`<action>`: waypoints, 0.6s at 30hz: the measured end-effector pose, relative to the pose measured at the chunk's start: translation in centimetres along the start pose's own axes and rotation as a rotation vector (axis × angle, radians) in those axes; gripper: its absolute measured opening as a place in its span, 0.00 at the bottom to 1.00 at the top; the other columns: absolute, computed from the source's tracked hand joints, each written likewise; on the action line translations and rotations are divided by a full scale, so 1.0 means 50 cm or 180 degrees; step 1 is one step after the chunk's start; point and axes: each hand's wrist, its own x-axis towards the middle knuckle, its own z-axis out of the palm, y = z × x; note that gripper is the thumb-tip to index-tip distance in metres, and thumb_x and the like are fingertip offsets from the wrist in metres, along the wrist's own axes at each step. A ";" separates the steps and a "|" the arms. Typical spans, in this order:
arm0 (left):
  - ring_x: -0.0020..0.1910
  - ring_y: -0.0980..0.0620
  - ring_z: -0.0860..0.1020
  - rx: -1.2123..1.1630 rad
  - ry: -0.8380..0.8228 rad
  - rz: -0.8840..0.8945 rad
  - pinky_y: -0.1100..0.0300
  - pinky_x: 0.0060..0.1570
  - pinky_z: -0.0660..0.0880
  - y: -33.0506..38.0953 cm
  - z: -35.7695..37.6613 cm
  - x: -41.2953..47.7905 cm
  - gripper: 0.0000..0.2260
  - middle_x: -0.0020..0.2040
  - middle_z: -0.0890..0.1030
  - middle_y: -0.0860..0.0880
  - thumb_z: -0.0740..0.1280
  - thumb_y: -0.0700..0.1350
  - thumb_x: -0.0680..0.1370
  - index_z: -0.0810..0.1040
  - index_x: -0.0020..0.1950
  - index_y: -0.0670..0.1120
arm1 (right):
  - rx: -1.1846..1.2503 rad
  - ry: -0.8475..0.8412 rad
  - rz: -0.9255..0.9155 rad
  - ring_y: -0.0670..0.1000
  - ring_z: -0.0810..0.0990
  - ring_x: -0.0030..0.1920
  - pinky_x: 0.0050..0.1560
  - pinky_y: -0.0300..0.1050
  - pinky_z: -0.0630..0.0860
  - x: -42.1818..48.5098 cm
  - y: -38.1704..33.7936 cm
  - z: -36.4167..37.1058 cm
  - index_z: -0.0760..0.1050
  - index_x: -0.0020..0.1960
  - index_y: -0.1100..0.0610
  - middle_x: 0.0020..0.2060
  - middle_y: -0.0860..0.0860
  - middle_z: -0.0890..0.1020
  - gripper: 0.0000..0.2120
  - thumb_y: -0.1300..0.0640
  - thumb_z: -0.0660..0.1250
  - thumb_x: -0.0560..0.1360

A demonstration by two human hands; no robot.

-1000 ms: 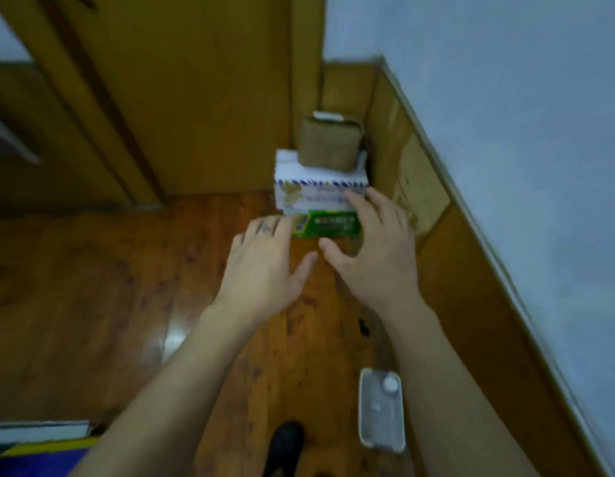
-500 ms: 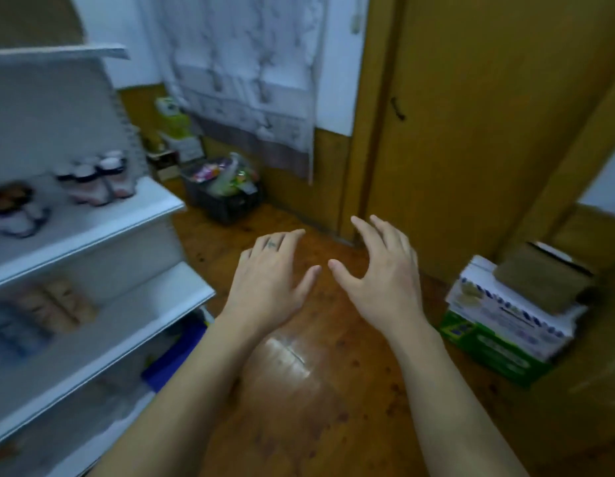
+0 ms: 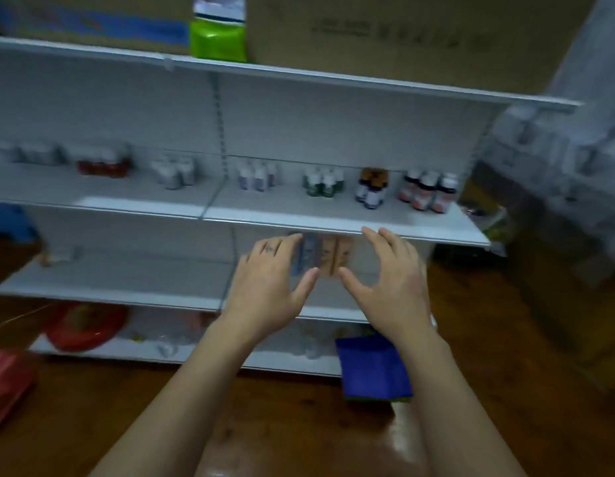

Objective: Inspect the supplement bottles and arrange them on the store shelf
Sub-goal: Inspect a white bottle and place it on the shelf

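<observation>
Your left hand (image 3: 268,287) and right hand (image 3: 392,287) hover spread wide, empty, before the shelf (image 3: 299,220); seven blurred clusters of supplement bottles (image 3: 426,196) line its middle tier, pink-labelled ones at the right end.

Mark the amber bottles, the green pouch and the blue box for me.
amber bottles (image 3: 373,196): head view, on the front bottle's label.
green pouch (image 3: 218,43): head view, on its green lower front.
blue box (image 3: 371,366): head view, on the middle of its blue face.
</observation>
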 end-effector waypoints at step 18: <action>0.72 0.51 0.64 0.0685 0.0294 -0.1679 0.52 0.68 0.65 -0.672 -0.237 -0.063 0.28 0.72 0.70 0.51 0.59 0.61 0.79 0.62 0.76 0.51 | 0.0804 -0.0940 -0.1259 0.51 0.61 0.74 0.73 0.48 0.54 0.208 -0.599 0.523 0.65 0.74 0.46 0.73 0.50 0.66 0.30 0.42 0.68 0.74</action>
